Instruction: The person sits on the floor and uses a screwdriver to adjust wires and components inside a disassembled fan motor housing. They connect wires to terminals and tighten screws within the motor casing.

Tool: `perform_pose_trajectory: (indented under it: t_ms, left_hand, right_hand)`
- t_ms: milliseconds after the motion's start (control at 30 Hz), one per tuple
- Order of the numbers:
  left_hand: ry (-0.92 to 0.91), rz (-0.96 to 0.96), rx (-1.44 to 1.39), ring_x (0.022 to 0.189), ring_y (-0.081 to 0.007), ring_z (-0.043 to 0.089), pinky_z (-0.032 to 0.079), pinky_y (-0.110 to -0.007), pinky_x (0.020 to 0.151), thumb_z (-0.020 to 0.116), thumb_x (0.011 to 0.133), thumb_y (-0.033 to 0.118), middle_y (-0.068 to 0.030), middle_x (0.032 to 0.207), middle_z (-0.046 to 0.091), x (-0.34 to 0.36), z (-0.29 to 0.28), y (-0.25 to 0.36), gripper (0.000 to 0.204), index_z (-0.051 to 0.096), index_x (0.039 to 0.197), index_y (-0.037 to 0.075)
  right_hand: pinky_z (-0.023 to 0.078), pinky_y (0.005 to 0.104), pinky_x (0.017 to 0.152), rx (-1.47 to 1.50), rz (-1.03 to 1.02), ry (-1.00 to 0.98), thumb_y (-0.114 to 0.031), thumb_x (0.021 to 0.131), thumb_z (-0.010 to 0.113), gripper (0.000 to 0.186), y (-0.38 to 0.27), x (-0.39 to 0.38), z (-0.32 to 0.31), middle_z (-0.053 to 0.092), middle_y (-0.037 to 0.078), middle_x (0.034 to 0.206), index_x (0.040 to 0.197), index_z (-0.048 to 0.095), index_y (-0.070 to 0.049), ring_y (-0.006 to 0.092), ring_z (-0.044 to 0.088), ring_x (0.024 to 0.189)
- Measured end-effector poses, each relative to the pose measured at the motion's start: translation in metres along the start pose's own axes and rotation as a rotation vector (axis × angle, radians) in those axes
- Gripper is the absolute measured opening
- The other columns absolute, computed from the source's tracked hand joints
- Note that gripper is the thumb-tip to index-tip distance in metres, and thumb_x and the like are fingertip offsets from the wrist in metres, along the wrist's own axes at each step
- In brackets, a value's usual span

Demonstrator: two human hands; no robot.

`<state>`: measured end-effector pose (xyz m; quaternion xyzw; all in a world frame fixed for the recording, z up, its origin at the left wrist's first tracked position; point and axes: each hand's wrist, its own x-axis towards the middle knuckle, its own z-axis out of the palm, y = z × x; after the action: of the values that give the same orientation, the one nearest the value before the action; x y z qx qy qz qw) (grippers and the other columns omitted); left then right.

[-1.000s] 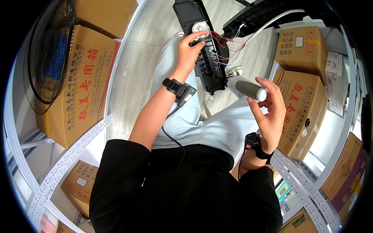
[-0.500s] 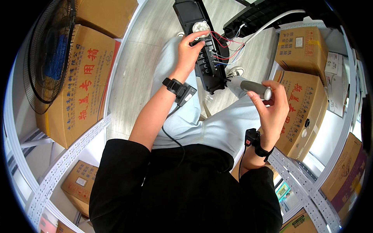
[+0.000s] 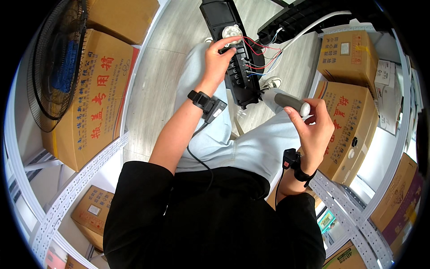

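Note:
Between my knees stands a long black plastic control panel [image 3: 244, 92] with a row of push buttons. A round white plastic part [image 3: 231, 32] sits on it, and red, white and blue wires [image 3: 264, 67] run from its right side. My left hand [image 3: 217, 65] is closed on the panel, index fingertip against the round part and thumb lower down. My right hand [image 3: 317, 127] has thumb and fingers around the rear end of a grey-handled screwdriver [image 3: 289, 102]. The tool points left, its tip at the panel's lower right corner; exact contact there is too small to tell.
A large black part [image 3: 304, 29] lies beyond the panel, with a thick white cable [image 3: 309, 29] arching over to it. Shelving with cardboard boxes [image 3: 101, 89] stands at both sides. A black fan grille [image 3: 56, 67] is at far left. Cabled devices are strapped to both wrists.
The screwdriver's rear end has shifted slightly left within my right hand, and those fingers have changed their hold a little. My left hand and the panel stay put.

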<state>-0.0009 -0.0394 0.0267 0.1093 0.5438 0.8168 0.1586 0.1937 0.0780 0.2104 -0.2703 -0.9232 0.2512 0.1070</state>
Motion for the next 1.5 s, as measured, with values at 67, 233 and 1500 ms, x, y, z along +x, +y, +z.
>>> perform_pose_trajectory:
  t_ms: [67, 233, 1500]
  left_hand:
    - [0.003, 0.0, 0.002, 0.104, -0.0121, 0.058, 0.046, -0.024, 0.087, 0.059, 0.082, -0.011, -0.0068, 0.115, 0.064, -0.001, 0.001, 0.002, 0.035, 0.066, 0.114, 0.002]
    - [0.008, 0.008, -0.044, 0.104, -0.0128, 0.059, 0.046, -0.025, 0.088, 0.059, 0.082, -0.011, -0.0072, 0.115, 0.064, -0.001, 0.003, 0.005, 0.035, 0.066, 0.113, 0.002]
    - [0.016, -0.012, -0.053, 0.105, -0.0127, 0.058, 0.046, -0.026, 0.089, 0.059, 0.082, -0.011, -0.0075, 0.115, 0.064, -0.001, 0.002, 0.005, 0.035, 0.065, 0.114, 0.002]
  right_hand:
    - [0.05, 0.0242, 0.057, 0.069, -0.024, 0.017, -0.014, 0.073, 0.082, 0.039, -0.003, 0.001, 0.0, 0.069, 0.007, 0.09, 0.106, 0.065, -0.005, 0.0122, 0.061, 0.071]
    - [0.051, 0.0225, 0.058, 0.352, -0.146, -0.008, -0.011, 0.074, 0.08, 0.037, -0.005, 0.002, -0.001, 0.069, 0.007, 0.097, 0.106, 0.065, -0.004, 0.0132, 0.063, 0.079]
    - [0.055, 0.0251, 0.064, 0.298, 0.065, -0.082, -0.012, 0.074, 0.08, 0.042, -0.006, -0.002, -0.004, 0.067, 0.009, 0.101, 0.109, 0.059, -0.002, 0.0136, 0.067, 0.074]
